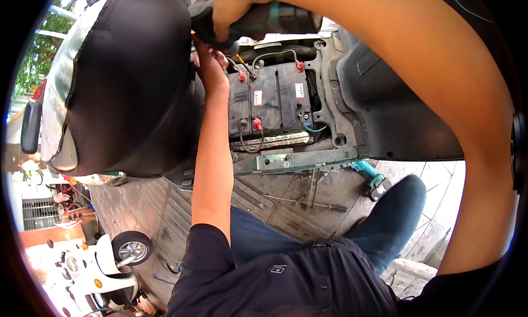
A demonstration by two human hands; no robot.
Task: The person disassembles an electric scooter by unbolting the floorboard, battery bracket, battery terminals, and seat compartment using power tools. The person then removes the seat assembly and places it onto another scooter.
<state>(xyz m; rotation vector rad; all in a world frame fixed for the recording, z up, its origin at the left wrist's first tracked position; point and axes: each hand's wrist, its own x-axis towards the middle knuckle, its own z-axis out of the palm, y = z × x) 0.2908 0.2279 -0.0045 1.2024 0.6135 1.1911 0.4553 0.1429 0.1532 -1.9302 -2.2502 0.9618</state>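
Observation:
My right hand (228, 14) reaches across the top of the view, wrapped round a dark power drill (280, 18) with a teal band. The drill lies roughly sideways, its head at the edge of the black seat (137, 86). Just below that head, my left hand (210, 69) has its fingers curled together beside the seat edge. What they pinch, if anything, is hidden. To the right of my left hand sit black batteries (267, 99) with red terminal caps and cables, inside an open compartment of the vehicle.
A metal frame rail (297, 160) borders the compartment's near side. On the tiled ground lie a teal cordless tool (375, 182), a screwdriver (333, 207) and metal bars. A black panel (401, 102) stands to the right. A white scooter (113, 267) is at lower left.

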